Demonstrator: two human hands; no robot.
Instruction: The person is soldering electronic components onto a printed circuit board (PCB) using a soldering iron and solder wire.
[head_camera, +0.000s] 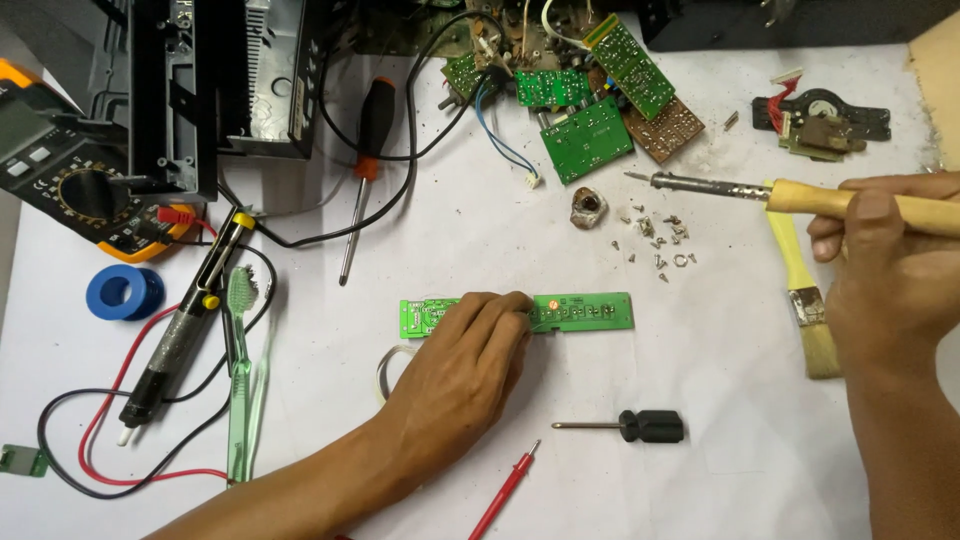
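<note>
White tabletop (720, 400): left hand (455, 365) presses a green board (590, 311), right grip (885, 250) clamped on a soldering iron (800, 196) above screws (660, 240).

A white bench (700, 400) carries plenty: a long green circuit strip (590, 311) at the middle, a small black-handled screwdriver (640, 426) below it, a green toothbrush (239, 370) at left beside a desoldering pump (180, 330), a blue tape roll (124, 292), a paintbrush (805, 300) (yellow handle), loose screws (660, 240), and a cluster of green boards (585, 100) at the far edge.
</note>
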